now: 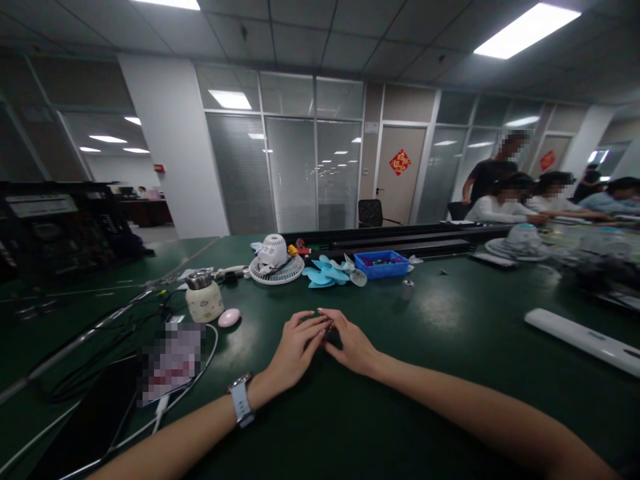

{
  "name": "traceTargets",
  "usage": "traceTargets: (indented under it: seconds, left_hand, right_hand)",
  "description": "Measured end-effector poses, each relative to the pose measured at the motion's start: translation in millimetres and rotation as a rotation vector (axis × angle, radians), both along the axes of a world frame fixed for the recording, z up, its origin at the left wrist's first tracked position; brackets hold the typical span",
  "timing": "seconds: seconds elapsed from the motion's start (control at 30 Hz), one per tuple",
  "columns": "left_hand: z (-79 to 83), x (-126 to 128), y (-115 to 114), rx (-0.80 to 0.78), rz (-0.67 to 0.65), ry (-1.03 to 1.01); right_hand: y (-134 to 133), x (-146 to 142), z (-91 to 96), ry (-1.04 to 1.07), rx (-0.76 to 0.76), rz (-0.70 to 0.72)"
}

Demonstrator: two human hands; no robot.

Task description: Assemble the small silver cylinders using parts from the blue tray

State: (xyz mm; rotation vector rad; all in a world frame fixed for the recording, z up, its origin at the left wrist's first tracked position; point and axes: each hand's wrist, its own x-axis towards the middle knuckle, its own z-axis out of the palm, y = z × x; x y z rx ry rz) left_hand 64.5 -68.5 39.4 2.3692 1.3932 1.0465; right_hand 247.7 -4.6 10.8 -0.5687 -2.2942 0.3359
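Note:
Both my hands rest together on the dark green table (440,320). My left hand (295,347), with a watch on its wrist, lies with fingers curled toward my right hand (350,343). The fingertips of both hands meet around a small dark object (331,333) that is mostly hidden; I cannot make out what it is. Beyond the hands lie light blue fan blades (327,273), a white fan grille with a motor (276,261) and a blue tray of small parts (384,264).
A cream jar with a metal lid (204,297) and a pink oval object (229,317) sit at left, near cables and a dark phone (95,413). A white bar (580,337) lies at right. Several people sit at the far right of the table.

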Motion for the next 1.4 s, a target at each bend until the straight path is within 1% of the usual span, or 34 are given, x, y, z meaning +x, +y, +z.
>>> traceTargets:
  seconds: [0.13, 0.3, 0.4, 0.5, 0.6, 0.73, 0.8, 0.87, 0.93, 0.97, 1.1, 1.17, 1.2, 1.3, 1.4]
  left_hand:
    - [0.8, 1, 2, -0.021, 0.003, -0.107]
    - [0.5, 0, 7, 0.024, 0.060, -0.180]
    - [1.3, -4, 10, 0.063, 0.115, -0.215]
    - [0.6, -12, 10, 0.070, 0.207, -0.260]
    - [-6.8, -24, 11, -0.002, 0.241, -0.235]
    - [-22.3, -34, 11, -0.175, 0.180, -0.178]
    - [-26.5, -35, 12, -0.210, 0.165, -0.157]
    - [-27.0, -35, 11, -0.210, 0.160, -0.136]
    - [-25.3, -34, 11, -0.211, 0.163, -0.135]
    - [-24.1, -33, 11, -0.214, 0.166, -0.144]
    - [-20.9, -33, 11, -0.226, 0.215, -0.219]
    - [-20.9, -33, 12, -0.240, 0.250, -0.251]
    - [-21.3, -33, 13, -0.246, 0.268, -0.261]
    - [-22.1, -33, 15, -0.254, 0.307, -0.263]
    - [-22.4, -33, 15, -0.267, 0.332, -0.254]
  right_hand:
    - [0, -1, -0.7, 0.014, -0.019, 0.003]
    - [-3, -1, 1.3, 0.017, -0.015, 0.023]
    - [-3, -1, 1.1, 0.016, -0.019, 0.019]
    - [-2, 0, 0.7, 0.018, -0.051, 0.001]
    - [-1, 1, 2.0, -0.008, -0.061, -0.015]
    - [-5, 0, 4.9, -0.035, -0.050, -0.013]
    - [-7, 0, 5.4, -0.030, -0.042, -0.007]
    - [-5, 4, 5.5, -0.013, -0.036, -0.025]
    - [6, 14, 6.2, 0.018, -0.037, -0.087]
    - [15, 22, 7.2, 0.038, -0.039, -0.139]
    - [73, 64, 14.9, 0.107, -0.011, -0.467]
    - [101, 83, 17.6, 0.076, 0.007, -0.612]
    - [113, 91, 17.6, 0.042, 0.007, -0.660]
    - [135, 105, 11.9, -0.066, 0.000, -0.730]
    - [141, 109, 2.6, -0.139, 0.010, -0.752]
